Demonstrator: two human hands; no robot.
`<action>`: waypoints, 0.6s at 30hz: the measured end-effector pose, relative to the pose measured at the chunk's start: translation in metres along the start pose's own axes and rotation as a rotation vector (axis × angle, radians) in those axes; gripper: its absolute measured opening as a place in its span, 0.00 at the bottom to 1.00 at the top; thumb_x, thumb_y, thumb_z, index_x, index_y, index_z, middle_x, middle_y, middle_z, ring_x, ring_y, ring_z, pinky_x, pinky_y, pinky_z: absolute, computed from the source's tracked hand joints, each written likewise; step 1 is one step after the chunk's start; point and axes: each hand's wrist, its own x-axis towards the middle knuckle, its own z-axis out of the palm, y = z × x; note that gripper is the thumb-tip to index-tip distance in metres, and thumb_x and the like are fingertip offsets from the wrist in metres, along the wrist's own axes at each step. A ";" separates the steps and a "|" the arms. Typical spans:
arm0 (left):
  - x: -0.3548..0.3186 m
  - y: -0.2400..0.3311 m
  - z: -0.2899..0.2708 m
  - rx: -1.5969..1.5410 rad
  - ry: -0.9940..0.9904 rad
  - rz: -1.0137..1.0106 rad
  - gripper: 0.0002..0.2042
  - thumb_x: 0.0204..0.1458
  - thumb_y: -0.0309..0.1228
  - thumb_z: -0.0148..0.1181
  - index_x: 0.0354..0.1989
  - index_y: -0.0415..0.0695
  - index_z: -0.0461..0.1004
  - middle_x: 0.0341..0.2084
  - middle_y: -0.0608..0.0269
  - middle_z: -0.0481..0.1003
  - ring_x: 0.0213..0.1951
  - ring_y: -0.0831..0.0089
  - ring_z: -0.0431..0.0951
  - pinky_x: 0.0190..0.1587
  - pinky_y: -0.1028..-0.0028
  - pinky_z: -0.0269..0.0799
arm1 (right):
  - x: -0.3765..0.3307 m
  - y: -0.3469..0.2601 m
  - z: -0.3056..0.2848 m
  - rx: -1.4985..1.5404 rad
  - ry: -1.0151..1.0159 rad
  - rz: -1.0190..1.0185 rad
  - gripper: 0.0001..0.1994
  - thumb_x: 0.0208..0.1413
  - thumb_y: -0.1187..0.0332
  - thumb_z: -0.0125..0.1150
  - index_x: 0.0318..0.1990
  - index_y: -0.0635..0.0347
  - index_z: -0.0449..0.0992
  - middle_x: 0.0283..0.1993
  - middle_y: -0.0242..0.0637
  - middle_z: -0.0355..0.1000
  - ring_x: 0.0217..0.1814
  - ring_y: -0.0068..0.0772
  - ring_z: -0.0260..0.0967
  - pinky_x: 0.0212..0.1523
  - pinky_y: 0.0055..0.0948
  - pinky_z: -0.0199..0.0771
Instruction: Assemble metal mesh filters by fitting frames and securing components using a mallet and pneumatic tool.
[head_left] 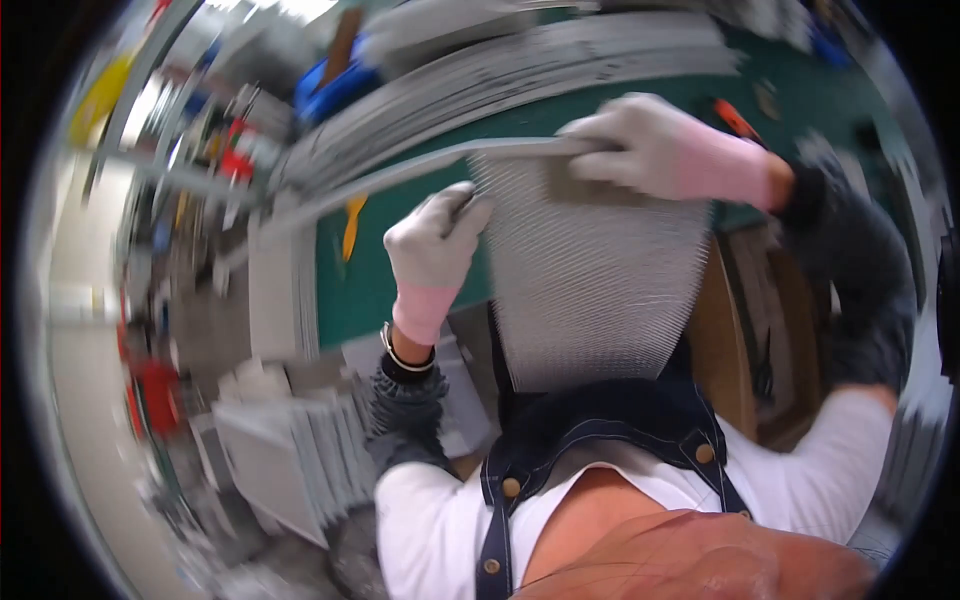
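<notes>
A grey metal mesh sheet (600,280) hangs between my hands, its near end against my apron. Along its far edge runs a long thin grey strip (400,165) that reaches away to the left. My right hand (640,150), in a white and pink glove, is closed over the strip and the mesh's far edge. At the mesh's upper left corner, the fingers of my gloved left hand (440,235) are pinched together on its edge. The contact at those fingertips is blurred.
Long grey strips (500,80) lie stacked across the back of the green table (350,280). A yellow tool (352,225) lies at left, an orange-handled tool (735,118) at far right. Flat white panels (280,455) stand low at left. An open drawer (735,340) sits at right.
</notes>
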 end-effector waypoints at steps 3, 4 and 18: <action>0.027 0.019 -0.048 0.475 0.149 0.632 0.12 0.39 0.29 0.71 0.33 0.43 0.79 0.29 0.59 0.79 0.28 0.67 0.79 0.31 0.73 0.74 | -0.007 0.009 -0.006 0.087 0.061 0.022 0.16 0.59 0.67 0.55 0.51 0.66 0.75 0.31 0.38 0.75 0.30 0.23 0.71 0.36 0.24 0.74; 0.049 0.030 -0.055 0.533 0.091 0.716 0.15 0.40 0.34 0.70 0.37 0.44 0.78 0.32 0.61 0.78 0.33 0.66 0.79 0.34 0.72 0.74 | -0.013 0.007 -0.006 0.087 0.121 0.006 0.17 0.58 0.67 0.56 0.53 0.65 0.74 0.33 0.38 0.75 0.32 0.22 0.71 0.38 0.23 0.73; -0.003 0.013 0.073 -0.826 -0.507 -0.373 0.11 0.52 0.30 0.62 0.37 0.33 0.76 0.24 0.67 0.76 0.27 0.81 0.73 0.31 0.78 0.71 | -0.077 0.050 -0.014 0.230 0.362 0.285 0.18 0.59 0.68 0.57 0.52 0.71 0.73 0.43 0.36 0.76 0.39 0.20 0.71 0.46 0.21 0.72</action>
